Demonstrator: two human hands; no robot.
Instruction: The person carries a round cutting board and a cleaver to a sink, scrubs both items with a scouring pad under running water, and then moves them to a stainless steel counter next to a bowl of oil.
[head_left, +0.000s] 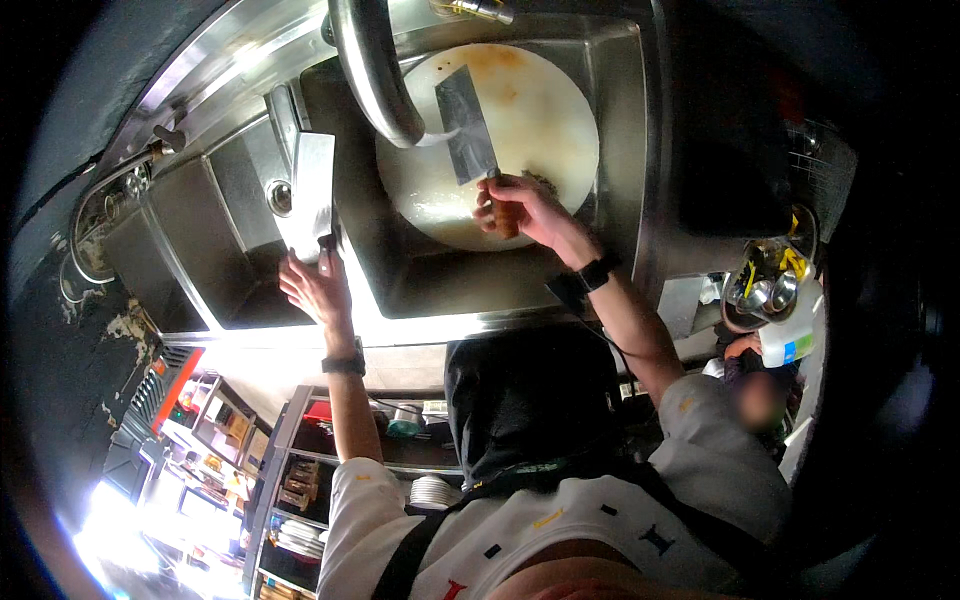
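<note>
My right hand (525, 206) grips the wooden handle of a cleaver (466, 124). Its broad blade is tilted beneath the curved metal faucet (375, 75), and a stream of water runs onto it. Below the blade, a large round white cutting board (547, 112) with brown stains fills much of the sink basin. A second cleaver (313, 176) with a shiny blade lies over the divider between the basins, dark handle towards me. My left hand (319, 289) is at that handle, fingers partly spread; whether they are closed around it is unclear.
Left of the divider is another steel basin (244, 214) with a drain (280, 198). The sink's front rim (420, 330) runs before me. At the right are a bowl of metal vessels (766, 289) and a person (761, 390). Shelves (300, 480) with stacked plates (430, 492) stand behind me.
</note>
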